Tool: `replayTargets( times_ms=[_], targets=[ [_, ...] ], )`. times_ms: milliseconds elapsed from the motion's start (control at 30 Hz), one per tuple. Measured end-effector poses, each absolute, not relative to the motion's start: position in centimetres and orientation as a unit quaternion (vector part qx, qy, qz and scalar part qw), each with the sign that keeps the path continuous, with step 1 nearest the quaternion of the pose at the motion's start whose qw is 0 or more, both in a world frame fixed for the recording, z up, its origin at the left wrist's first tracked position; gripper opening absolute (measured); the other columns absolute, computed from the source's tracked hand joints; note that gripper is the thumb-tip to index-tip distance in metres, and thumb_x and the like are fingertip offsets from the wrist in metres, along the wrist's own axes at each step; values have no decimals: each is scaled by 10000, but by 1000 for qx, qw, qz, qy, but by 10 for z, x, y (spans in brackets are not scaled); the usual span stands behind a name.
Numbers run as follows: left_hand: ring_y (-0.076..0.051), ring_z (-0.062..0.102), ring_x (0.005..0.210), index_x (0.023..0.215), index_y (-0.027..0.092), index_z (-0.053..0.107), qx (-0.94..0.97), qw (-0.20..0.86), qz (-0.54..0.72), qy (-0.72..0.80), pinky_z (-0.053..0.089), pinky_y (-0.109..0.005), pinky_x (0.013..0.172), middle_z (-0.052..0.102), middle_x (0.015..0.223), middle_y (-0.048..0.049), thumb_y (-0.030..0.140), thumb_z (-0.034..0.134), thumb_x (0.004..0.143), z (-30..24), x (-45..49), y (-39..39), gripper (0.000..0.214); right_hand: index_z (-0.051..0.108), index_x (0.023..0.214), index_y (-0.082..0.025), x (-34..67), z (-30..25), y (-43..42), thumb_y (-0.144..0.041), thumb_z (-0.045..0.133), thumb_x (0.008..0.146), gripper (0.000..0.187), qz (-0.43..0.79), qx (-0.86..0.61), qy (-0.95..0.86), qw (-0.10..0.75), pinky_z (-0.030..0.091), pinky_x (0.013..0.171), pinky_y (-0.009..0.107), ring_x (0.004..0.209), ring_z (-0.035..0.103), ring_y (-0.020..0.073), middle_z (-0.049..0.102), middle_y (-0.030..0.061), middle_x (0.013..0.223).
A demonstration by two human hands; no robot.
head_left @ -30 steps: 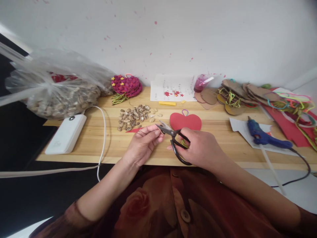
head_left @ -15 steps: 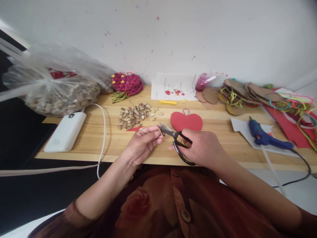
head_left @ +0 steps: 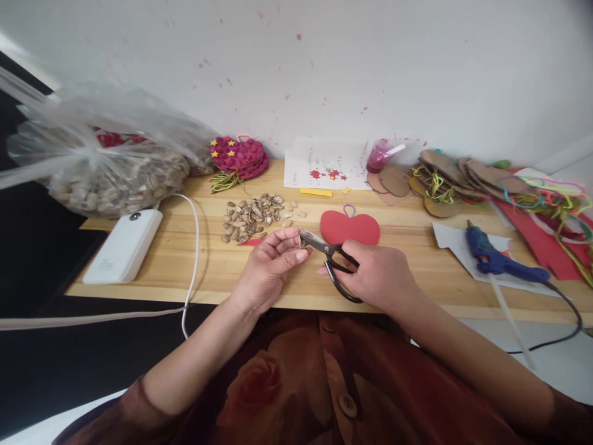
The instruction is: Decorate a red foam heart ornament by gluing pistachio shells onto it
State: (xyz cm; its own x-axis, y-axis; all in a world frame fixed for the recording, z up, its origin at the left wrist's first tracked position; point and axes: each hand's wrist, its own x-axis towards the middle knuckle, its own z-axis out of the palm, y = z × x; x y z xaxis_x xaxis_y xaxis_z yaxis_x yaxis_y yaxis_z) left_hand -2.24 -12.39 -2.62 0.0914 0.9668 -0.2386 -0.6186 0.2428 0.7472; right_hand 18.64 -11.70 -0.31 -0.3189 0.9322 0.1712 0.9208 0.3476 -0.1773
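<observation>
L hand (head_left: 266, 272): thumb + fingertips pinching small shell (head_left: 304, 243).
R hand (head_left: 383, 275): fingers wrapped round scissors (head_left: 330, 250) handles.
Shell: ctr frame, at scissors' tip.
Glue gun (head_left: 498, 261): on paper (head_left: 445, 236), rt. of frame.
Red cutout (head_left: 351, 228): flat on table (head_left: 215, 262), just beyond scissors.
Shell pile (head_left: 254, 214): loose, ctr-left.
Stars (head_left: 315, 175): on white sheet (head_left: 296, 164), upper ctr.

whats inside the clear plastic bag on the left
Many brownish shell-like pieces fill the lower part of the plastic bag; something red shows through, perhaps inside. Folded plastic and outer pieces cover whatever lies deeper.
</observation>
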Motion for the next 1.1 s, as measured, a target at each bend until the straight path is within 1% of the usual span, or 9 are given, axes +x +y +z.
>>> replayTargets(
  times_ms=[100, 200, 333, 500, 733, 900, 1100],
  targets=[
    [-126, 734, 754, 932, 166, 715, 258, 673, 575, 387, 611, -232, 750, 750, 799, -1, 167, 960, 623, -31, -18, -126, 395, 578, 727, -224, 184, -5, -119, -682, 611, 863, 479, 3, -571, -811, 124, 220, 537, 291, 562, 616, 180, 675, 18, 603],
    [-130, 732, 725, 928, 157, 718, 273, 658, 574, 404, 610, -234, 707, 758, 799, -13, 213, 956, 639, -31, -18, -129, 378, 592, 744, -218, 184, -4, -121, -647, 647, 849, 445, -4, -567, -814, 125, 233, 546, 289, 580, 625, 183, 673, 11, 610],
    [-129, 723, 686, 915, 149, 741, 306, 653, 550, 421, 596, -232, 680, 750, 780, -13, 234, 950, 648, -29, -22, -130, 349, 618, 798, -211, 185, 0, -122, -592, 677, 832, 387, -11, -554, -822, 128, 250, 565, 293, 612, 634, 190, 677, 16, 642],
    [-94, 677, 659, 935, 145, 782, 350, 645, 531, 423, 558, -199, 668, 738, 762, -11, 225, 930, 683, -29, -27, -130, 303, 607, 809, -209, 186, 2, -121, -631, 636, 852, 426, 9, -541, -832, 121, 258, 576, 295, 614, 620, 183, 680, 22, 666],
    [-98, 689, 658, 893, 154, 791, 308, 669, 528, 423, 554, -195, 648, 743, 770, -10, 220, 948, 650, -28, -27, -129, 297, 607, 786, -216, 185, 0, -120, -674, 586, 865, 465, 18, -559, -824, 93, 218, 557, 298, 588, 610, 185, 673, 23, 629],
    [-89, 683, 661, 899, 164, 799, 314, 669, 528, 419, 544, -186, 657, 745, 772, -11, 210, 941, 667, -32, -28, -130, 275, 636, 797, -221, 186, 4, -119, -708, 549, 874, 501, 24, -563, -824, 68, 208, 553, 302, 592, 609, 188, 682, 37, 629],
    [-81, 658, 622, 884, 160, 814, 307, 672, 525, 422, 524, -172, 615, 733, 732, -15, 233, 950, 656, -30, -31, -131, 276, 648, 777, -223, 190, 2, -117, -727, 550, 874, 522, 30, -555, -828, 74, 212, 544, 295, 572, 599, 177, 676, 25, 607]
  ],
)
